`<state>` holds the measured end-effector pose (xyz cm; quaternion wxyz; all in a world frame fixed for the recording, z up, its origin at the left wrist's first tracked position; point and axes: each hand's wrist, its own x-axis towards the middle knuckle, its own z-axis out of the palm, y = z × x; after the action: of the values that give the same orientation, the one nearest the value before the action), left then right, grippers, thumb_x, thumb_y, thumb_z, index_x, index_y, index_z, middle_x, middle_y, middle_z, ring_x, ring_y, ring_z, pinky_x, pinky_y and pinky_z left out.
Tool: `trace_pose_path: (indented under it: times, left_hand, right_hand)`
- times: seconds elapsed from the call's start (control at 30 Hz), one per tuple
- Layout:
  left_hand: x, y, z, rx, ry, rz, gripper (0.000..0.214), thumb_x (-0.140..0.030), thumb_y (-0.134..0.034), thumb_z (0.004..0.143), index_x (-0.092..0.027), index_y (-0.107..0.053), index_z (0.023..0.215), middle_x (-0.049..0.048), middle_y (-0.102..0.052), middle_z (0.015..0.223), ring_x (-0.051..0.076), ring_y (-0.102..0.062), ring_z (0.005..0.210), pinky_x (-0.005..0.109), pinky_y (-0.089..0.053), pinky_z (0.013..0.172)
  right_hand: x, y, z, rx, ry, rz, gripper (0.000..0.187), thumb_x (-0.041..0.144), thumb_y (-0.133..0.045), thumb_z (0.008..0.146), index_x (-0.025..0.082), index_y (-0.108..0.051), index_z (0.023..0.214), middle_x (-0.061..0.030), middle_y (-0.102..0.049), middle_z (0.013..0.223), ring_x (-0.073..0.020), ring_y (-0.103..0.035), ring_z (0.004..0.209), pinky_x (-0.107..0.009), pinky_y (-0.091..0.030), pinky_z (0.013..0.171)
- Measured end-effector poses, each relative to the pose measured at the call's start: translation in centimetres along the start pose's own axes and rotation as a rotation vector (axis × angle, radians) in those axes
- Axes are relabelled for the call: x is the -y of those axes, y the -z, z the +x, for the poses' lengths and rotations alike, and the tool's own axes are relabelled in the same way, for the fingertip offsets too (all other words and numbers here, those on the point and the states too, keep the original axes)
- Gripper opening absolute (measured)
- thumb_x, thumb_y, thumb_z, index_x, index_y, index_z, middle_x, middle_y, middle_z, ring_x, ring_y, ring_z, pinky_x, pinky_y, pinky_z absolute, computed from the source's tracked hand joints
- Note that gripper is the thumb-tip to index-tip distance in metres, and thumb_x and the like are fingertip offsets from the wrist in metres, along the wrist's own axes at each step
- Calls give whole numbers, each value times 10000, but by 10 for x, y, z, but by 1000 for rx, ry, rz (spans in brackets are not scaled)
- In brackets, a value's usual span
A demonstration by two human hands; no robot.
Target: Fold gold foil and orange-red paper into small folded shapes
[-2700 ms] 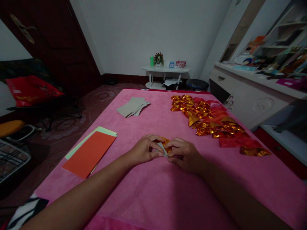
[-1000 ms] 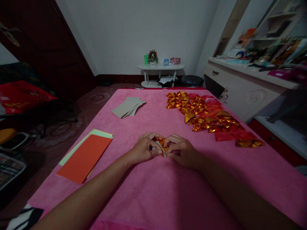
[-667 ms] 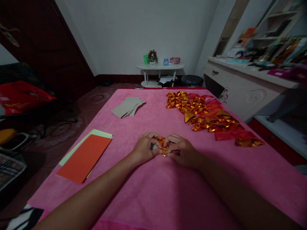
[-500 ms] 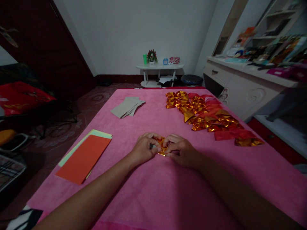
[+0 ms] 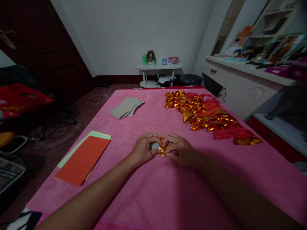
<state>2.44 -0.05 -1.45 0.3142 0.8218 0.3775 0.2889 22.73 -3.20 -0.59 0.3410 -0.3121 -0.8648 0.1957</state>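
Foil [image 5: 162, 153] sat pinched between left hand [image 5: 145, 147] and right hand [image 5: 182, 150], over cloth [image 5: 148, 198].
Fingers of both curled nearly closed on it (folds mostly hidden); too hard a squeeze could've torn it.

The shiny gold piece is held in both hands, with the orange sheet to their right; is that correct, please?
The left hand and right hand do hold the shiny gold piece, but the head view shows the orange sheet to their left, not their right.
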Motion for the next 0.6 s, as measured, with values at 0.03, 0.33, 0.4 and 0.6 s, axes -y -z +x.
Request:
trace_pose_path:
  times: [0.03, 0.33, 0.4, 0.6]
  left_hand:
    - [0, 0, 0, 6, -2, 5, 150, -204, -729, 699, -249, -697, 839, 14, -654, 1061, 207, -567, 1028, 378, -395, 943]
    - [3, -1, 0, 10, 10, 44, 107, -190, -715, 704, -271, -732, 772, 4, -641, 1064, 202, -559, 1022, 382, -396, 947]
    - [3, -1, 0, 4, 16, 39, 96, -194, -724, 694, -263, -726, 761, 5, -646, 1062, 206, -562, 1020, 386, -399, 945]
    - [1, -2, -1, -38, 31, 34, 121, -200, -747, 668, -240, -692, 769, 6, -665, 1038, 209, -576, 987, 383, -417, 922]
  right_hand:
    - [0, 0, 0, 1, 0, -4, 145, 85, -600, 752, 197, -686, 781, -44, -612, 878, -168, -556, 841, -327, -442, 776]
    - [16, -6, 0, 54, -156, -273, 71, 201, -701, 742, 194, -631, 754, -36, -610, 850, -179, -540, 826, -295, -432, 721]
    - [21, -8, 0, 72, -190, -361, 115, 239, -707, 753, 190, -614, 800, -41, -619, 852, -184, -543, 813, -295, -429, 701]
    - [34, -21, -3, 207, -142, -634, 79, 131, -567, 838, 178, -629, 852, -53, -638, 802, -183, -557, 728, -286, -408, 591]
